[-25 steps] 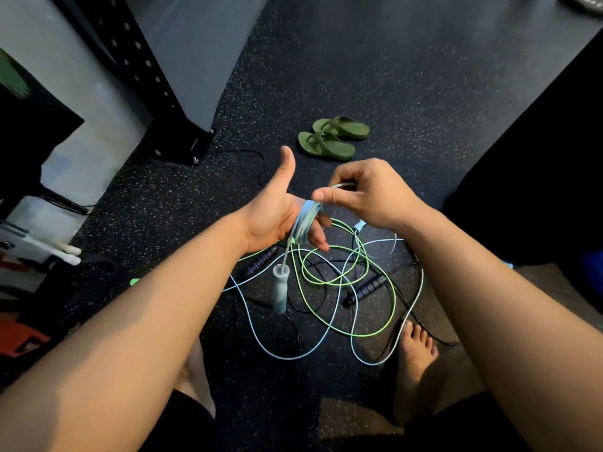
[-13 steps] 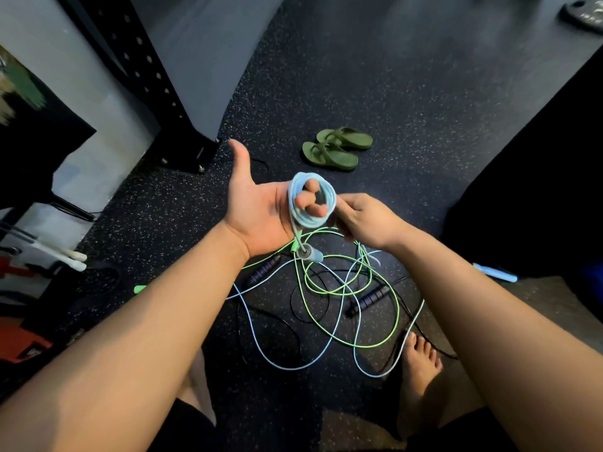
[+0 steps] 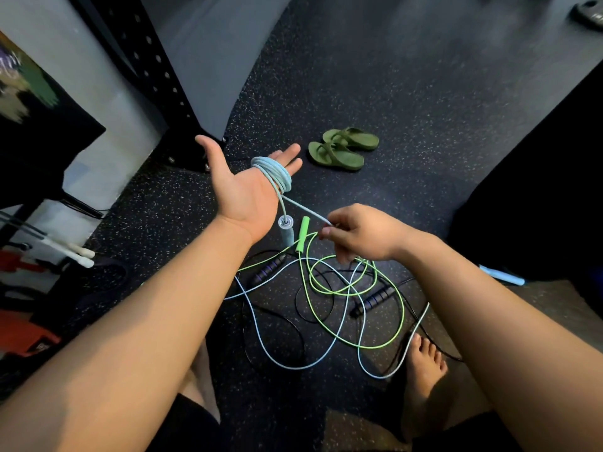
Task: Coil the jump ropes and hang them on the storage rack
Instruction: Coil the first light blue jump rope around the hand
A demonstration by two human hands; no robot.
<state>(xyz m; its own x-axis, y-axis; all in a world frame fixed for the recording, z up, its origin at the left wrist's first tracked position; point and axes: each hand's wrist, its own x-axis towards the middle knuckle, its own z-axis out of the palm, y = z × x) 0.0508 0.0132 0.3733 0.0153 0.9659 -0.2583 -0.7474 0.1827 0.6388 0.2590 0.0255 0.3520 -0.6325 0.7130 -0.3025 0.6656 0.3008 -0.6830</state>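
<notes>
Left hand (image 3: 243,187) palm up, fingers straight, thumb spread wide. The light-blue jump rope (image 3: 273,173) is wound in several turns round the four fingers, and its blue handle (image 3: 286,231) dangles below the wrist. Right hand (image 3: 362,234) pinches the free run of the same rope, which is taut between the two hands. The rest of the blue line drops into a tangle mid-way across the rubber floor (image 3: 424,125), ahead of a bare foot (image 3: 424,363). There it crosses the green jump rope (image 3: 339,288) and a black jump rope with purple-banded handles (image 3: 269,270). The green handle (image 3: 301,234) shows right beside the blue one; cannot tell if it is lifted or lying. Likely trouble: the next pull drags green loops up with the blue and cinches a knot. Nothing pins the coil, so turns may slide off the straight fingertips if tension slackens. The swinging handle could unwind a turn. The line near the foot may snag underfoot. The second blue handle (image 3: 499,275), near the floor's right edge, could catch as it is drawn in.
</notes>
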